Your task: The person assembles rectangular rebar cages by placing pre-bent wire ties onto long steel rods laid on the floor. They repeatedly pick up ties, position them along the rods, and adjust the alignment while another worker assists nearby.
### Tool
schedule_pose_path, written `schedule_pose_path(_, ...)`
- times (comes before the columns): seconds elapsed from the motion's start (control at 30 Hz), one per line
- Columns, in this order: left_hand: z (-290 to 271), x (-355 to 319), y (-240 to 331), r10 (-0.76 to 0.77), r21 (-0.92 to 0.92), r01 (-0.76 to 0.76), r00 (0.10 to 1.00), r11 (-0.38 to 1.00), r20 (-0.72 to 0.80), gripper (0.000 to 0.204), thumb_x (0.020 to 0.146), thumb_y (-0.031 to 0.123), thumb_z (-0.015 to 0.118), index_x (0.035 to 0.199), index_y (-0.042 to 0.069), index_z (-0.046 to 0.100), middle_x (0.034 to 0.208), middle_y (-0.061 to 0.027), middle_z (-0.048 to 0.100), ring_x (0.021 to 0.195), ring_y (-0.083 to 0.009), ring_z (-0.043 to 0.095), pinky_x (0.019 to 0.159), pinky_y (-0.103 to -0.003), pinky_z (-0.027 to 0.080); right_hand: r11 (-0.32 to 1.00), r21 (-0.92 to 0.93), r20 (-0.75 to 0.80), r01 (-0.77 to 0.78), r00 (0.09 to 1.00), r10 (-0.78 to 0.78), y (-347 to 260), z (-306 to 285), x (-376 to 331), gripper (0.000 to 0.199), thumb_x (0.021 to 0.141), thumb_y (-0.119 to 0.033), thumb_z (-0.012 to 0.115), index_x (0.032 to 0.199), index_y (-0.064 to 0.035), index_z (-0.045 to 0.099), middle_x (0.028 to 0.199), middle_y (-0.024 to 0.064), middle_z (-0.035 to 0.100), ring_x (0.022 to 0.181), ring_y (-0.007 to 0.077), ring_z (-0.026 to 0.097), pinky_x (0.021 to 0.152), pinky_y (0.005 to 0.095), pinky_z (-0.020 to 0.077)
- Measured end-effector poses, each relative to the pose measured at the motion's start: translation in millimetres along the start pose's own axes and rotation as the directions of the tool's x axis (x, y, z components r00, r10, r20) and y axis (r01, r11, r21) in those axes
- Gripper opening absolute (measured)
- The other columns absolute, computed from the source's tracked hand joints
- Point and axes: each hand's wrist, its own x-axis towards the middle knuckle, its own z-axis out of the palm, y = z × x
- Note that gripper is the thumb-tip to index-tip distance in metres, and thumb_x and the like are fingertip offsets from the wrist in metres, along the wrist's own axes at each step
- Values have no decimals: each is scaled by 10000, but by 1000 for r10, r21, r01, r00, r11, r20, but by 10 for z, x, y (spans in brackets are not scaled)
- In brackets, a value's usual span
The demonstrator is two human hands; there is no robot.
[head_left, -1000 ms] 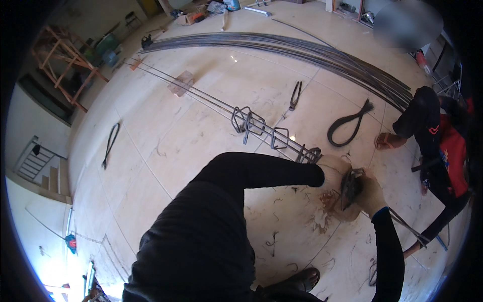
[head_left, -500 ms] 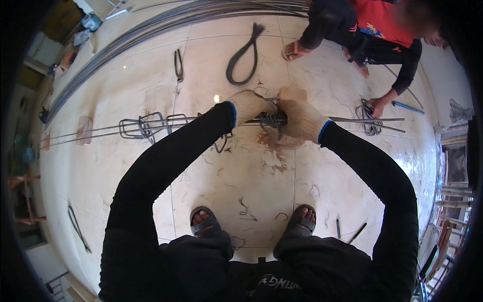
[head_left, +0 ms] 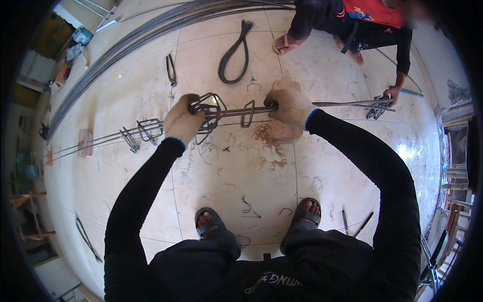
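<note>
Snugly, left knit-gloved grip (head_left: 183,121) clasps angular metal stirrups (head_left: 205,107); right grip (head_left: 292,106) clutches slender rods (head_left: 236,112).

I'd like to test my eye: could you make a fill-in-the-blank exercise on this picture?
The left hand holds bent frames and wears a pale ____.
The right hand grips long rods; its cuff is edged in ____.
The co-worker's shirt is mainly ____.
In the picture, the wire loop lies to the ____ of the pincers.
Missing words: glove; blue; red; right.
</note>
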Motion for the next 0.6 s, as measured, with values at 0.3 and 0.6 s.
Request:
schedule_pose_path(0.3, -64, -314, -271, 95, 400, -56, 992, 915, -79, 476, 801, 322, 874, 1180, 89, 708, 1026, -137, 713, 1023, -325, 687, 908, -443, 531, 931, -329, -342, 160, 898, -275, 46, 171, -21, 285, 807, -139, 765, 1078, -53, 762, 1000, 168, 750, 944, 359, 722, 850, 445, 577)
schedule_pose_path(0.6, 309, -605, -511, -114, 39, 119, 987, 992, -114, 517, 895, 468, 780, 1120, 8, 711, 1109, -195, 718, 1051, -379, 680, 952, -452, 522, 983, -28, -194, -183, 965, 175, 101, 544, -264, 269, 886, -251, 736, 1043, -34, 764, 974, 191, 765, 908, 391, 736, 796, 464, 571)
